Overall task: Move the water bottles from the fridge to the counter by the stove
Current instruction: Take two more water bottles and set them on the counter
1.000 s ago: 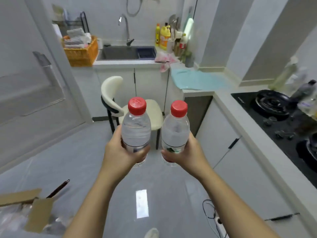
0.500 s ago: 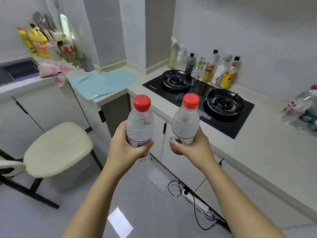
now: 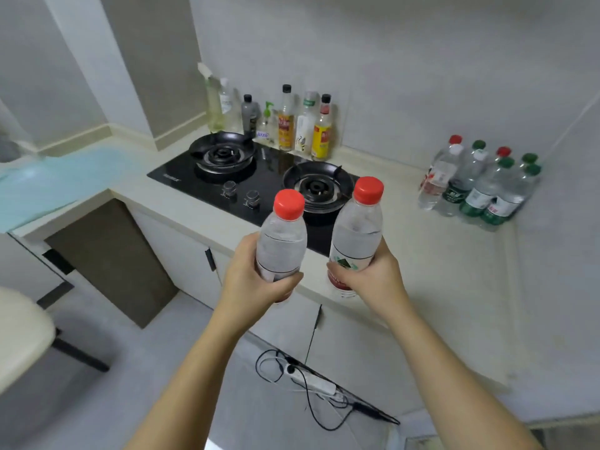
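My left hand (image 3: pixel 256 280): wrapped round a clear red-capped plastic water bottle (image 3: pixel 281 241).
My right hand (image 3: pixel 373 277): clamped on a second red-capped bottle (image 3: pixel 355 235) at the cream counter (image 3: pixel 438 287) edge.

This is a small home kitchen. A black glass two-burner gas hob (image 3: pixel 259 180) is set into a cream L-shaped counter (image 3: pixel 438 271) across the middle of the frame, with white cabinet doors (image 3: pixel 181 254) below it. Behind the hob, against the wall, stands a row of oil, sauce and soap bottles (image 3: pixel 285 125). A pale blue mat (image 3: pixel 65 180) covers the counter at the left. At the right, a cluster of clear plastic water bottles with red and green caps (image 3: pixel 477 186) stands on it. A cream chair seat (image 3: pixel 19 336) shows at the lower left edge.
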The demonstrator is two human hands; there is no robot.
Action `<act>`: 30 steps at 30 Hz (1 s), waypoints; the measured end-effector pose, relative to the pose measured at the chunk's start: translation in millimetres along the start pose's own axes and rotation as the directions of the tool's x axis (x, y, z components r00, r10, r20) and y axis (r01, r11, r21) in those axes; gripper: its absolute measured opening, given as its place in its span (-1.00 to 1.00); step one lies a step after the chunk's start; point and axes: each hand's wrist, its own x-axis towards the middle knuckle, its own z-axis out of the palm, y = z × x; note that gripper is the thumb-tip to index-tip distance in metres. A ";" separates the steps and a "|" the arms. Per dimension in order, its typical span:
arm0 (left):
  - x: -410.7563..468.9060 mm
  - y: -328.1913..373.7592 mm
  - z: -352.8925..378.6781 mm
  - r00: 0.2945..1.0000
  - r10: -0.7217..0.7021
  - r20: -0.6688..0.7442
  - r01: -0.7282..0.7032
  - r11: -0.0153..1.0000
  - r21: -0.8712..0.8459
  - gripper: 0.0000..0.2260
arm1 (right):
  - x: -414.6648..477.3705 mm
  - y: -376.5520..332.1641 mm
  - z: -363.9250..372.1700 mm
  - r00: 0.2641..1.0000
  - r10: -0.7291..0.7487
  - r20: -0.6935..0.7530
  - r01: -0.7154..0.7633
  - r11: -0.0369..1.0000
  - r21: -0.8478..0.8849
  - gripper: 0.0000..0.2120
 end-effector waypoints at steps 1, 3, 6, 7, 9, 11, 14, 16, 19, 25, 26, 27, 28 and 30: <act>6.5 0.2 14.4 1.000 0.004 0.010 -0.004 1.000 -0.001 -0.52 | 6.8 7.1 -10.6 1.000 0.006 -0.013 -0.007 1.000 -0.009 -0.43; 19.4 -1.1 40.9 0.999 0.007 0.033 -0.007 1.000 -0.007 -0.51 | 18.7 19.9 -29.2 0.999 0.021 -0.039 -0.021 1.000 -0.017 -0.44; 41.5 -8.7 74.2 0.998 0.017 0.068 -0.018 1.000 0.021 -0.46 | 34.1 36.8 -51.8 0.996 0.044 -0.075 -0.046 0.999 -0.024 -0.49; 49.4 -11.5 84.7 0.996 0.017 0.093 -0.020 0.999 0.027 -0.46 | 39.6 44.3 -57.9 0.995 0.049 -0.089 -0.052 0.998 -0.032 -0.49; 66.8 -19.3 105.3 0.989 0.010 0.150 -0.015 0.999 0.031 -0.45 | 49.7 58.0 -67.4 0.990 0.073 -0.122 -0.079 0.996 -0.045 -0.45; 85.3 -29.3 124.1 0.980 -0.006 0.198 0.000 1.000 0.031 -0.45 | 60.9 71.5 -74.2 0.984 0.099 -0.149 -0.107 0.993 -0.047 -0.43; 116.0 -42.8 150.2 0.963 -0.045 0.267 0.035 0.999 0.042 -0.44 | 81.0 91.8 -77.6 0.968 0.112 -0.224 -0.123 0.992 -0.034 -0.46; 134.7 -50.1 167.7 0.947 -0.096 0.305 0.095 0.995 0.017 -0.47 | 95.7 106.9 -77.4 0.946 0.109 -0.306 -0.127 0.991 -0.040 -0.47; 163.1 -63.4 193.4 0.927 -0.138 0.350 0.150 0.989 -0.008 -0.52 | 120.4 128.0 -77.5 0.911 0.184 -0.370 -0.202 0.979 -0.011 -0.52; 213.5 -92.3 232.9 0.907 -0.128 0.400 0.127 0.991 0.030 -0.52 | 171.6 170.1 -77.9 0.864 0.328 -0.381 -0.321 0.943 0.084 -0.49; 220.2 -94.3 238.5 0.903 -0.133 0.409 0.132 0.991 0.031 -0.54 | 179.5 175.0 -78.7 0.860 0.340 -0.381 -0.331 0.939 0.090 -0.49; 226.8 -95.9 244.5 0.899 -0.138 0.416 0.141 0.990 0.025 -0.58 | 187.2 178.8 -80.1 0.858 0.347 -0.378 -0.342 0.936 0.082 -0.49; 232.5 -96.8 250.4 0.894 -0.146 0.423 0.152 0.988 0.019 -0.61 | 194.4 183.0 -81.6 0.857 0.351 -0.377 -0.346 0.934 0.084 -0.50; 242.7 -97.8 262.8 0.888 -0.158 0.432 0.165 0.986 0.020 -0.65 | 207.0 192.4 -85.2 0.851 0.364 -0.378 -0.358 0.930 0.087 -0.47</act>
